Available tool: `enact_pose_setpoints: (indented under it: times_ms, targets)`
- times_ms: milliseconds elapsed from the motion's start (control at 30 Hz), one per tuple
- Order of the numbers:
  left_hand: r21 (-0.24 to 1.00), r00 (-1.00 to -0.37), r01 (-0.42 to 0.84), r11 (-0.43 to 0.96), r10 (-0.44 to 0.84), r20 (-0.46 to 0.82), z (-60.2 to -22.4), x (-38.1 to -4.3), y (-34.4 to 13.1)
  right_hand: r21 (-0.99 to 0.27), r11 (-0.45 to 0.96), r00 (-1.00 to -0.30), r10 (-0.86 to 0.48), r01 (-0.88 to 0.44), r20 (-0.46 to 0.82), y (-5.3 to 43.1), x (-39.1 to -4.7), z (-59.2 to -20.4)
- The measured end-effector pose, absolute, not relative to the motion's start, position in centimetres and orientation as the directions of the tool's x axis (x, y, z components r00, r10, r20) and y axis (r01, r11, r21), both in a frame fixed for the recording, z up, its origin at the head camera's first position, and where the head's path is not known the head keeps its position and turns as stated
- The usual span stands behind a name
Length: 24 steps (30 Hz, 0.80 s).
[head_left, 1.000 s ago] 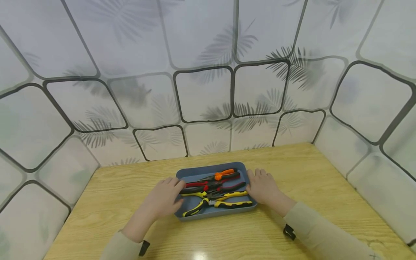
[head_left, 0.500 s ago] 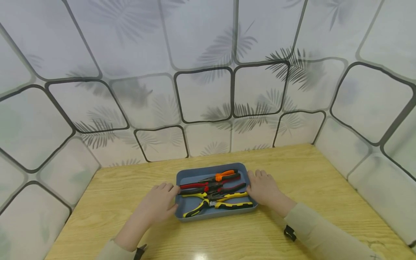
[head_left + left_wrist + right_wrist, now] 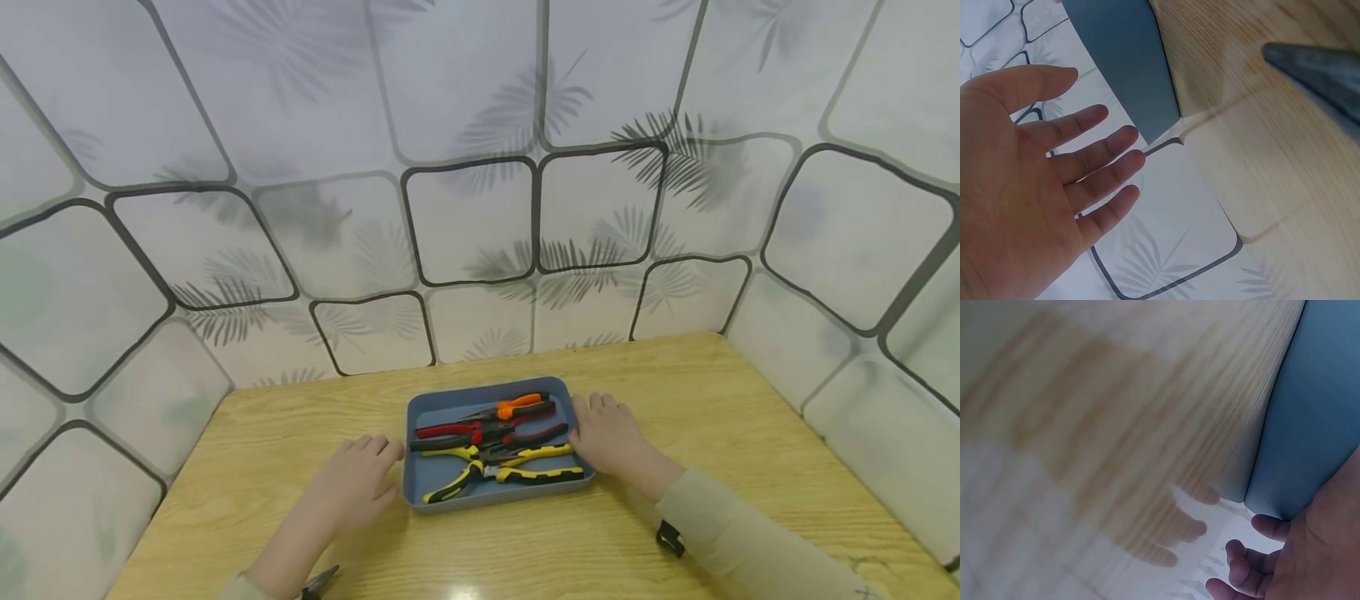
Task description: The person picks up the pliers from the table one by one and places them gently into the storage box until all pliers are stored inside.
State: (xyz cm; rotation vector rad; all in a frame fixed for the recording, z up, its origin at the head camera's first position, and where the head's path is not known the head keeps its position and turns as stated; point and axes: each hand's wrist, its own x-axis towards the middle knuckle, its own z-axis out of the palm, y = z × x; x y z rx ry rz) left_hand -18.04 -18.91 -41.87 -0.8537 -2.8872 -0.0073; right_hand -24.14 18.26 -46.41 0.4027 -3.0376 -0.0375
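Note:
A shallow blue-grey tray (image 3: 495,502) lies on the table with several pliers in it. Orange-and-black long-nose pliers (image 3: 517,407) lie at the back, red-and-black pliers (image 3: 450,431) in the middle. Pliers with yellow-and-black handles (image 3: 540,476) are nearest the front. My left hand (image 3: 352,483) hovers just off the tray's left end, its fingers spread and holding nothing; the left wrist view shows the bare palm (image 3: 1016,187) beside the tray wall (image 3: 1129,56). At the right end, my right hand (image 3: 607,432) rests against the tray's rim, fingers relaxed; in the right wrist view its fingertips are partly hidden.
The wood-grain table (image 3: 675,375) extends around the tray. A pale leaf-patterned wall covering (image 3: 480,225) closes off the back and both sides. A dark pointed piece (image 3: 322,579) sticks out by my left wrist; a black clip (image 3: 670,539) is at my right cuff.
My left hand has drawn away from the tray's left end, moving left and toward me. The handle ends there are now uncovered. My right hand and the tray stay in place.

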Motion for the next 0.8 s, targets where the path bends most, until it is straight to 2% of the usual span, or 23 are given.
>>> enact_pose_setpoints:
  times_ms: [800]
  targets:
    - [-0.007, -0.873, 0.477, 0.879, 0.475, 0.112, -42.6, -16.4, -20.6, 0.046, 0.965, -0.963, -0.26, -0.257, 0.077, 18.3, -24.3, -46.5]
